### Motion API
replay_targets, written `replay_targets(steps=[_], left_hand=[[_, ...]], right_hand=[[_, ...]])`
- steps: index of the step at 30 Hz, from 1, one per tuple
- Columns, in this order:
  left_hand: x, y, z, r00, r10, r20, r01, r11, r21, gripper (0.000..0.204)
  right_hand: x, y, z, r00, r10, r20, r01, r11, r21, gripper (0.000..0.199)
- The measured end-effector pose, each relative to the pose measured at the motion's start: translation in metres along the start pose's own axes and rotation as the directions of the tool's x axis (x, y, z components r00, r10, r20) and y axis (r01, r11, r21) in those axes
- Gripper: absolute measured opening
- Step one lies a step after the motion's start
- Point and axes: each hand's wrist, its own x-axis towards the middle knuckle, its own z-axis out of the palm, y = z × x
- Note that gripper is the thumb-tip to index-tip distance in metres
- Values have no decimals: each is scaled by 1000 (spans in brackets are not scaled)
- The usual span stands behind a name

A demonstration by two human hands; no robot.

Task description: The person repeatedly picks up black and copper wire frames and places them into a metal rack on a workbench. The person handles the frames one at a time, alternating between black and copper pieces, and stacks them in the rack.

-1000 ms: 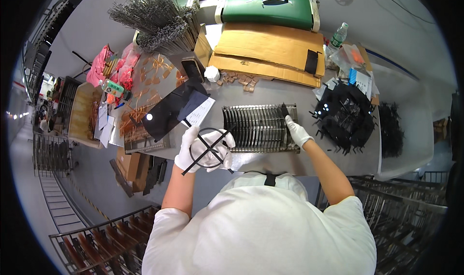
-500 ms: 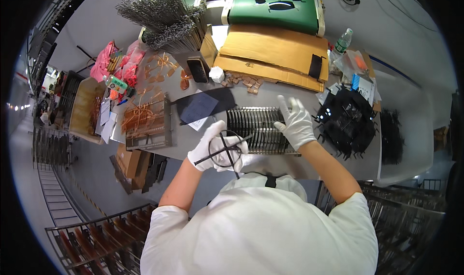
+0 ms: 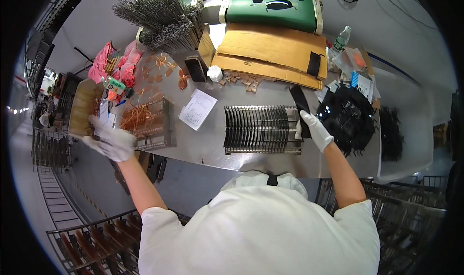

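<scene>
**Gloved hands apart at a steel counter: left out past the edge, right on a black strip**

The left hand, in a white glove, is spread open with fingers loosely extended, just off the left end of the grey metal counter; whether it touches anything cannot be told. It is nearest the shallow metal tray of copper-coloured wire pieces, which sits at the counter's left front corner. Behind that tray, at the left rear, lie pink plastic packets and a small green-labelled package. A white printed paper sheet lies flat toward the middle.

At the front edge, centre, stands the dark metal rack of upright slotted plates. The right hand, also white-gloved, is closed around the lower end of a long flat black strip, just beside the rack's right end. Right of it is a heap of black spiky parts. Flat brown cardboard sheets cover the rear edge, with a clear plastic bottle at the right rear corner.
</scene>
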Motion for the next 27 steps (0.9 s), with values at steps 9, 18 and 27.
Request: replay_targets(steps=[9, 18, 27], left_hand=[[53, -36, -40, 937, -153, -314, 75, 966, -246, 27], [66, -187, 4, 822, -543, -172, 560, 825, 69, 23], [66, -229, 22, 754, -633, -176, 652, 753, 85, 27]], right_hand=[[53, 90, 6, 943, 318, -98, -333, 883, -331, 95], [63, 94, 12, 958, 204, -202, -287, 695, -659, 105], [59, 86, -4, 973, 233, -10, -219, 901, -375, 89]])
